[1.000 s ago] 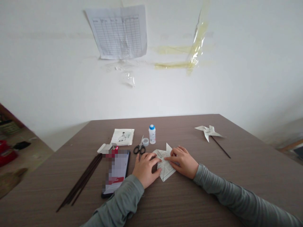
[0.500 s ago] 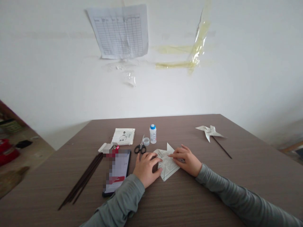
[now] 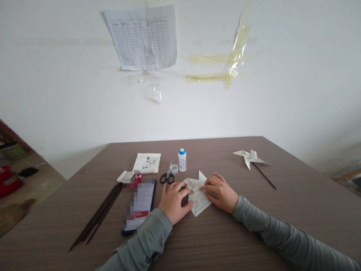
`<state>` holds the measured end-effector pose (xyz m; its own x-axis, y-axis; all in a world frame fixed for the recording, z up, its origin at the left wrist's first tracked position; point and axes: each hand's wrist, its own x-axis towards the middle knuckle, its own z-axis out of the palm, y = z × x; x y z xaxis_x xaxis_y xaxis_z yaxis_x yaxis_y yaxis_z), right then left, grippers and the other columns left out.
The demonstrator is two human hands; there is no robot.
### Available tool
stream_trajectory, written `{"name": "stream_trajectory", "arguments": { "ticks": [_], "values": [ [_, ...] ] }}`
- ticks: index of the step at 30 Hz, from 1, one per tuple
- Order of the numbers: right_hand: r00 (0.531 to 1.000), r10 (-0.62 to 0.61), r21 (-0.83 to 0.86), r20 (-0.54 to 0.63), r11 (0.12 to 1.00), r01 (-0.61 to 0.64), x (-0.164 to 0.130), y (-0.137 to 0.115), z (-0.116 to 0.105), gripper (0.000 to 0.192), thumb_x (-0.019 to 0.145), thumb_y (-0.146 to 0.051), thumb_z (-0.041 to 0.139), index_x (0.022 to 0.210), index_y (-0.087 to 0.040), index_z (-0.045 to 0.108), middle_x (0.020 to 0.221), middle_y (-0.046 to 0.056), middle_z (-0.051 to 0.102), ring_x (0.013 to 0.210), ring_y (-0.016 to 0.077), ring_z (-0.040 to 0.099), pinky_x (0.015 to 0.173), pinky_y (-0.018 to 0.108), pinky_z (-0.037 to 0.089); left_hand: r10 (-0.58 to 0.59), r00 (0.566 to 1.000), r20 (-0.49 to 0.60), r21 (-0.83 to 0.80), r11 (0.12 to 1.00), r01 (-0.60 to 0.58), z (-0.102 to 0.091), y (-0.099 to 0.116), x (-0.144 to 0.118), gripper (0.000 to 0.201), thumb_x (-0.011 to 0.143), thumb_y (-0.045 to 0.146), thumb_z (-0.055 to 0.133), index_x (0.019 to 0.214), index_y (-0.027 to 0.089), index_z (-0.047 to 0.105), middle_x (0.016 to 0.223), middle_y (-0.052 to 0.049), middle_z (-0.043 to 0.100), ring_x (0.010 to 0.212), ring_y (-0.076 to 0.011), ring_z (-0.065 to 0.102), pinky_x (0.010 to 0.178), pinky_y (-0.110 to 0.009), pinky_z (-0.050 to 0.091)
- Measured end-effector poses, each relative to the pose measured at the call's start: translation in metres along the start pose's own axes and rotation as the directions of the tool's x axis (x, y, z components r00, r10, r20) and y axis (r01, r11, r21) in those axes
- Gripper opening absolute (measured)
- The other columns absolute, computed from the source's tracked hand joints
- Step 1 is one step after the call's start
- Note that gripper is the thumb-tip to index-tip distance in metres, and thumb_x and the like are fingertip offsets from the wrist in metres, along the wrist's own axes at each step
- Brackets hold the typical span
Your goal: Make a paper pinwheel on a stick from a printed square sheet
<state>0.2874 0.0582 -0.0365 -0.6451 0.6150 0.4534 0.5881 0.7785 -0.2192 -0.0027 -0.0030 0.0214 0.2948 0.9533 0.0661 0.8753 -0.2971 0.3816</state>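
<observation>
A folded sheet of printed paper lies on the table between my hands, with one pointed flap standing up at its far edge. My left hand rests on its left side, thumb and fingers apart, fingertips touching the paper. From the right, my right hand lies over the sheet with its fingers stretched out and the index fingertip pressing near the middle. The right corner of the sheet is hidden under that hand.
Beyond the paper stand a blue-capped glue bottle, a small clear lid and scissors. To the left are a phone, brown sticks and a paper stack. A paper pinwheel lies far right.
My right hand has slid slightly left over the paper, covering more of its right side. My left hand and the sheet stay where they were.
</observation>
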Motion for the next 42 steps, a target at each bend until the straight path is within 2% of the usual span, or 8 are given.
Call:
{"name": "stream_trajectory", "arguments": {
  "ticks": [3,7,13,17,25,31,38,42],
  "values": [
    [1.000,-0.013,-0.019,-0.017,1.000,0.012,-0.002,0.001,0.008,0.043,0.118,-0.015,0.072,0.152,-0.029,0.096,0.121,0.009,0.093,0.116,0.0327,0.088,0.145,0.077,0.055,0.006,1.000,-0.002,-0.009,1.000,-0.006,0.003,-0.003,0.001,0.037,0.108,0.037,0.096,0.145,0.039,0.099,0.170,-0.014,0.089,0.169,-0.0516,0.074,0.150,-0.100,0.039],
    [0.999,-0.017,-0.122,-0.039,0.992,0.012,-0.003,0.001,0.022,0.039,0.119,-0.023,0.077,0.148,-0.036,0.100,0.118,0.008,0.090,0.108,0.0309,0.083,0.141,0.076,0.058,0.010,1.000,-0.012,-0.014,1.000,-0.010,0.006,-0.005,0.001,0.037,0.107,0.038,0.096,0.144,0.041,0.099,0.169,-0.013,0.089,0.169,-0.0518,0.073,0.150,-0.099,0.040],
    [1.000,0.003,-0.189,0.028,0.982,0.002,-0.002,0.002,0.024,0.034,0.122,-0.028,0.081,0.146,-0.038,0.102,0.119,0.009,0.086,0.113,0.0322,0.079,0.144,0.072,0.053,0.009,1.000,0.005,0.003,1.000,-0.009,0.003,-0.003,0.001,0.038,0.109,0.038,0.095,0.147,0.040,0.099,0.171,-0.012,0.088,0.168,-0.0513,0.073,0.151,-0.098,0.039],
    [0.999,0.002,-0.185,0.045,0.983,0.007,-0.001,0.004,0.023,0.031,0.124,-0.030,0.081,0.146,-0.037,0.102,0.120,0.009,0.084,0.113,0.0300,0.077,0.145,0.071,0.051,-0.003,1.000,-0.003,-0.003,1.000,0.003,0.002,-0.001,0.001,0.038,0.107,0.037,0.098,0.144,0.041,0.100,0.170,-0.011,0.090,0.168,-0.0505,0.075,0.151,-0.097,0.041],
    [0.997,0.066,-0.082,0.039,0.995,-0.063,-0.005,0.007,0.024,0.032,0.121,-0.031,0.085,0.147,-0.039,0.101,0.125,0.009,0.084,0.116,0.0323,0.078,0.131,0.063,0.064,0.001,1.000,0.008,-0.005,1.000,-0.001,0.002,-0.002,0.002,0.039,0.106,0.036,0.099,0.145,0.040,0.100,0.171,-0.013,0.089,0.169,-0.0527,0.074,0.151,-0.099,0.040],
    [0.997,0.073,-0.037,0.007,0.997,-0.073,-0.007,0.013,0.028,0.042,0.118,-0.031,0.086,0.159,-0.039,0.095,0.125,0.008,0.085,0.117,0.0325,0.080,0.142,0.074,0.054,0.015,1.000,-0.016,-0.021,1.000,-0.015,0.005,-0.006,0.002,0.037,0.106,0.038,0.097,0.143,0.041,0.100,0.169,-0.013,0.089,0.167,-0.0526,0.074,0.149,-0.100,0.040],
    [0.990,0.124,-0.134,0.062,0.984,-0.114,-0.004,0.001,0.022,0.042,0.115,-0.030,0.086,0.153,-0.045,0.099,0.125,0.008,0.084,0.118,0.0339,0.076,0.141,0.076,0.056,-0.001,1.000,0.005,-0.003,1.000,0.001,0.003,-0.003,0.002,0.038,0.107,0.038,0.097,0.145,0.041,0.099,0.171,-0.013,0.088,0.169,-0.0525,0.073,0.150,-0.099,0.039],
    [0.988,0.145,-0.114,0.044,0.984,-0.140,-0.004,0.001,0.024,0.043,0.113,-0.023,0.086,0.150,-0.042,0.101,0.124,0.010,0.083,0.118,0.0370,0.079,0.141,0.075,0.056,0.015,1.000,-0.011,-0.010,1.000,-0.016,0.006,-0.006,0.002,0.037,0.106,0.037,0.097,0.143,0.039,0.100,0.170,-0.014,0.089,0.168,-0.0526,0.074,0.149,-0.099,0.041]
  ]
}}
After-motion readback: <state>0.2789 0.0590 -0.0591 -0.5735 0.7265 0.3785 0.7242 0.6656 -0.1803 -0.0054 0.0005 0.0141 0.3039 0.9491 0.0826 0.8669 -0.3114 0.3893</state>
